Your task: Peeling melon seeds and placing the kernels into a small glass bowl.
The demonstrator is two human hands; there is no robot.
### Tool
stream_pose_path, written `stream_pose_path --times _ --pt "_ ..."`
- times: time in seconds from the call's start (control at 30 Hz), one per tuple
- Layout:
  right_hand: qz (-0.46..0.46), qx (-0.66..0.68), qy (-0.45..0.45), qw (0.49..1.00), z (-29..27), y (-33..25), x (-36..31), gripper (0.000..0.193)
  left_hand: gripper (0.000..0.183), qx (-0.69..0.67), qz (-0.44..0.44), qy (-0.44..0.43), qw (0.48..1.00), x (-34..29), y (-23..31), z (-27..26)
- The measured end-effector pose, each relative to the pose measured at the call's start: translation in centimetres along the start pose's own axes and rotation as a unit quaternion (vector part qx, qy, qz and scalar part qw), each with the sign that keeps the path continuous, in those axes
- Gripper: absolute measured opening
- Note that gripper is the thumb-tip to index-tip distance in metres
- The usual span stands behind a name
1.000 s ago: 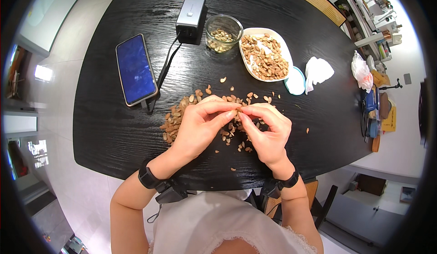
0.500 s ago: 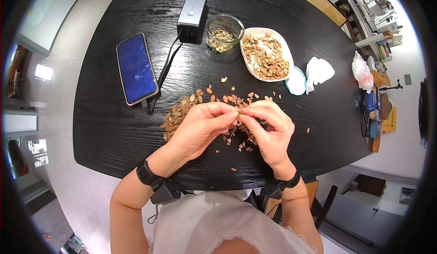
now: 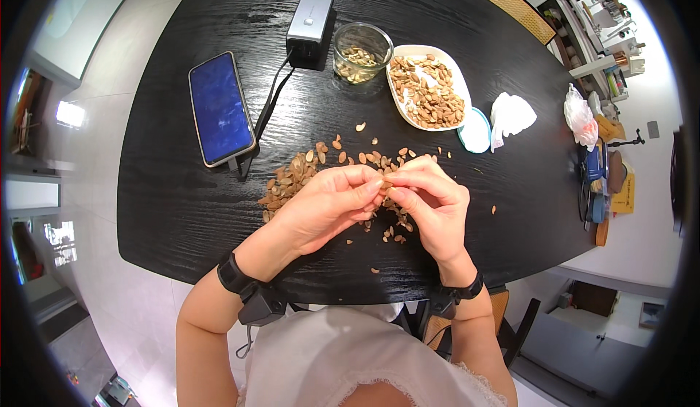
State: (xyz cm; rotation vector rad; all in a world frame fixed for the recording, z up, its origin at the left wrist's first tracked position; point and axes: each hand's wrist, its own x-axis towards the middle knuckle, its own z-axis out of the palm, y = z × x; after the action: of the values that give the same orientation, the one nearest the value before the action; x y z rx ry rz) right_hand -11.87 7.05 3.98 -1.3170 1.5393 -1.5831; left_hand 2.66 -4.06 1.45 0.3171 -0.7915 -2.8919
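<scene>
My left hand (image 3: 328, 206) and my right hand (image 3: 440, 210) meet above the table, fingertips together. Between both thumbs and index fingers is a small brown seed (image 3: 384, 185), pinched from either side and mostly covered by the fingers. Under and around the hands lies a loose pile of brown shelled seeds (image 3: 290, 181), partly hidden by my left hand. Beyond them stands a glass jar (image 3: 362, 39) with pale greenish kernels inside. To its right, a white oval dish (image 3: 394, 101) holds many brown seeds and shells.
A round lid with a pale blue rim (image 3: 475, 131) touches the dish, and a crumpled white tissue (image 3: 513, 115) lies beside it. A phone (image 3: 221, 112) is at the left, cabled to a grey power bank (image 3: 312, 13). All rest on a black wooden table (image 3: 182, 217).
Both hands stay together at nearly the same spot. The fingers have shifted slightly around the seed, and my right thumb has moved a little.
</scene>
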Motion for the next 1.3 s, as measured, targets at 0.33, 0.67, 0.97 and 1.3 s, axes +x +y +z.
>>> stream_pose_path --times 0.33,0.67,0.97,1.3 --pt "0.059 0.127 0.012 0.990 0.4 0.6 -0.7 0.022 0.015 -0.045 0.036 0.000 0.998 0.1 -0.8 0.1" --pt "0.037 0.127 0.026 0.991 0.8 0.7 -0.7 0.023 0.013 -0.053 0.045 0.032 0.997 0.3 -1.6 0.2" --pt "0.018 0.123 0.007 0.992 0.7 0.9 -0.7 0.025 0.015 -0.078 0.051 0.024 0.995 0.5 -1.9 -0.2" --pt "0.038 0.139 -0.005 0.990 0.3 0.8 -0.6 0.021 0.014 -0.073 0.039 0.021 0.996 0.3 -1.8 -0.3"
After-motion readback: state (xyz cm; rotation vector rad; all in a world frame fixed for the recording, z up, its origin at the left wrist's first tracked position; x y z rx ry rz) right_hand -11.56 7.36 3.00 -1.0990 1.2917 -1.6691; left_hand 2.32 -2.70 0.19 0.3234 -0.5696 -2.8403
